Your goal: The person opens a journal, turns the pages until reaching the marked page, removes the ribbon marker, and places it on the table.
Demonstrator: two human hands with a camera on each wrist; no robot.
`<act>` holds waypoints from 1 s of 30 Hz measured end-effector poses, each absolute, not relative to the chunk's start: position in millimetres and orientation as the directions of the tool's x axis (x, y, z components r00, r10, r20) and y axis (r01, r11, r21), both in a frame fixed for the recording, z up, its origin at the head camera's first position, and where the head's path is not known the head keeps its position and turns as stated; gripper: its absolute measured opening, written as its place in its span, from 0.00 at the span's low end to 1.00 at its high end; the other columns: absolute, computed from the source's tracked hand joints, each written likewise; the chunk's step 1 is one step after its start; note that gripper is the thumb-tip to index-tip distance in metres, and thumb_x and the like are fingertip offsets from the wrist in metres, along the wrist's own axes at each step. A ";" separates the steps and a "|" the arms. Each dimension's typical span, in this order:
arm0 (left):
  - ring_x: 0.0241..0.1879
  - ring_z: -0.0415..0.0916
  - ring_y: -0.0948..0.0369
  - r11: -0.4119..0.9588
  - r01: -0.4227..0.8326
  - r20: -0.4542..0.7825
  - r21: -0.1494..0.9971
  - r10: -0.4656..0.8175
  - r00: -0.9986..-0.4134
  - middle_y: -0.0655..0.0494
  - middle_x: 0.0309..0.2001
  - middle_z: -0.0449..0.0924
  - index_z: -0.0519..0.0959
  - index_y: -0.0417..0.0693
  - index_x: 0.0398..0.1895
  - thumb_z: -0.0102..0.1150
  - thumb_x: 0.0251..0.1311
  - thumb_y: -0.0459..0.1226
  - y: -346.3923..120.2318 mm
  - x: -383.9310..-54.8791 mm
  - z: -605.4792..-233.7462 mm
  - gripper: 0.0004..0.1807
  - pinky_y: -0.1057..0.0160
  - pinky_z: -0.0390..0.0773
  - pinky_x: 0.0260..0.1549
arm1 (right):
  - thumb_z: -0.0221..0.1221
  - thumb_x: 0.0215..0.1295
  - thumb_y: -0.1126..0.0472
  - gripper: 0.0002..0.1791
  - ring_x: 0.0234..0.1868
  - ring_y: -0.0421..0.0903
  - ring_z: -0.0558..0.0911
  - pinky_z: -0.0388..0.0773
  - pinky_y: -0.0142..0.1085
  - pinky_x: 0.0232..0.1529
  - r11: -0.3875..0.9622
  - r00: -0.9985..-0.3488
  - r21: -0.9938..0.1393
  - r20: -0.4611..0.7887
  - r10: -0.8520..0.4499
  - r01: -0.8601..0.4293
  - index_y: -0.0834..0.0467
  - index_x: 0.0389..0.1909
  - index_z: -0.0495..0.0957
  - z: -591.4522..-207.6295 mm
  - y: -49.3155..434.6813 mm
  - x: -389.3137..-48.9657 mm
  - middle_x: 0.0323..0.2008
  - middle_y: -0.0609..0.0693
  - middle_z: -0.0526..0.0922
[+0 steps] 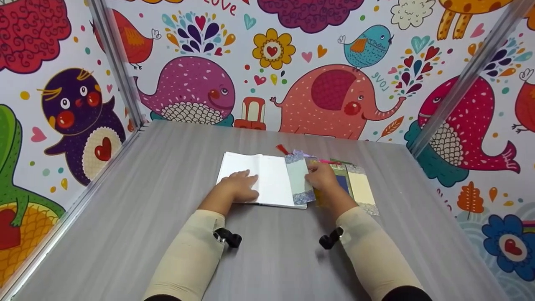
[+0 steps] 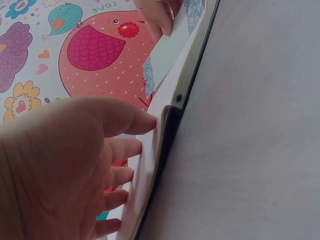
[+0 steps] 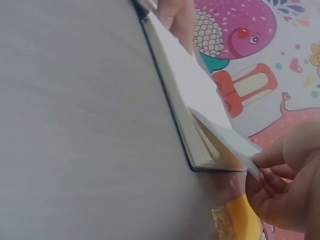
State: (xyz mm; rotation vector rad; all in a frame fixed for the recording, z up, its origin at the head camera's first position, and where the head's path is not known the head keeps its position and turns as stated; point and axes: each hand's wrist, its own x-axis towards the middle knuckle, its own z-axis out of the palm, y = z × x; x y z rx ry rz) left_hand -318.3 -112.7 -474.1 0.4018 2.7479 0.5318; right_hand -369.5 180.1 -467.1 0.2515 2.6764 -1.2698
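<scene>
An open notebook (image 1: pixel 273 177) with white, blank-looking pages and a dark cover lies on the table. My left hand (image 1: pixel 239 186) rests on its left page near the middle fold, fingers spread. In the left wrist view, the thumb and fingers of the left hand (image 2: pixel 95 165) touch the paper. Over the notebook's right edge is a pale green bookmark (image 1: pixel 298 175) with blue patterned ends. My right hand (image 1: pixel 324 177) pinches its right edge. The right wrist view has this bookmark (image 3: pixel 237 142) tilted, one long edge near the page, the other raised between thumb and fingers.
Right of the notebook lie more tasselled bookmarks, among them a cream one (image 1: pixel 362 188) and a dark blue one (image 1: pixel 342 182), partly behind the right hand. A yellow bookmark (image 3: pixel 245 215) lies beneath that hand. Printed wall panels (image 1: pixel 259 83) border the grey table (image 1: pixel 175 159).
</scene>
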 end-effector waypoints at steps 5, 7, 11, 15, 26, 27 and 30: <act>0.87 0.46 0.41 0.893 0.208 -0.250 0.400 0.324 -0.912 0.45 0.88 0.50 0.59 0.57 0.86 0.50 0.63 0.51 -112.6 -317.9 -473.0 0.45 0.35 0.51 0.83 | 0.60 0.75 0.64 0.24 0.62 0.57 0.80 0.80 0.48 0.67 0.537 -0.964 -0.803 -0.249 0.090 0.257 0.56 0.70 0.81 -467.3 192.7 -372.0 0.68 0.60 0.81; 0.87 0.46 0.41 0.891 0.204 -0.249 0.405 0.323 -0.913 0.45 0.88 0.50 0.59 0.56 0.86 0.50 0.63 0.51 -112.5 -317.8 -473.0 0.45 0.35 0.51 0.83 | 0.59 0.75 0.63 0.24 0.56 0.56 0.80 0.81 0.43 0.58 0.503 -0.962 -0.821 -0.249 0.109 0.269 0.54 0.71 0.81 -467.1 199.2 -372.4 0.67 0.59 0.82; 0.87 0.46 0.41 0.890 0.200 -0.249 0.409 0.320 -0.914 0.45 0.88 0.50 0.59 0.57 0.86 0.50 0.63 0.51 -112.1 -318.3 -473.9 0.45 0.35 0.51 0.84 | 0.57 0.76 0.62 0.26 0.52 0.52 0.80 0.80 0.36 0.48 0.426 -0.962 -0.862 -0.244 0.126 0.274 0.55 0.74 0.77 -463.9 214.6 -372.8 0.66 0.59 0.81; 0.87 0.46 0.42 0.891 0.202 -0.248 0.406 0.320 -0.914 0.46 0.88 0.50 0.59 0.57 0.86 0.50 0.63 0.51 -112.3 -319.1 -475.6 0.44 0.35 0.51 0.83 | 0.53 0.79 0.62 0.27 0.59 0.51 0.80 0.81 0.39 0.55 0.382 -0.957 -0.878 -0.266 0.112 0.289 0.58 0.76 0.73 -457.0 233.0 -372.3 0.69 0.60 0.79; 0.88 0.44 0.42 0.888 0.182 -0.260 0.421 0.311 -0.914 0.47 0.88 0.49 0.59 0.58 0.86 0.51 0.64 0.51 -112.3 -318.3 -474.3 0.44 0.35 0.48 0.84 | 0.49 0.83 0.61 0.28 0.65 0.52 0.79 0.80 0.47 0.70 0.321 -0.927 -0.870 -0.354 0.121 0.375 0.59 0.80 0.66 -448.9 294.8 -369.5 0.75 0.60 0.73; 0.88 0.44 0.42 0.888 0.182 -0.260 0.422 0.311 -0.914 0.47 0.88 0.49 0.59 0.58 0.86 0.51 0.64 0.51 -112.4 -318.2 -474.1 0.44 0.35 0.48 0.84 | 0.49 0.83 0.61 0.27 0.64 0.53 0.79 0.81 0.46 0.68 0.317 -0.924 -0.868 -0.360 0.131 0.383 0.59 0.79 0.67 -449.9 300.9 -369.6 0.75 0.59 0.73; 0.88 0.44 0.42 0.886 0.180 -0.260 0.426 0.311 -0.914 0.47 0.88 0.49 0.59 0.57 0.86 0.51 0.64 0.51 -112.6 -317.9 -473.9 0.44 0.35 0.48 0.84 | 0.50 0.83 0.61 0.28 0.66 0.53 0.77 0.80 0.44 0.68 0.328 -0.912 -0.851 -0.375 0.169 0.410 0.58 0.80 0.66 -452.5 320.0 -370.6 0.76 0.59 0.71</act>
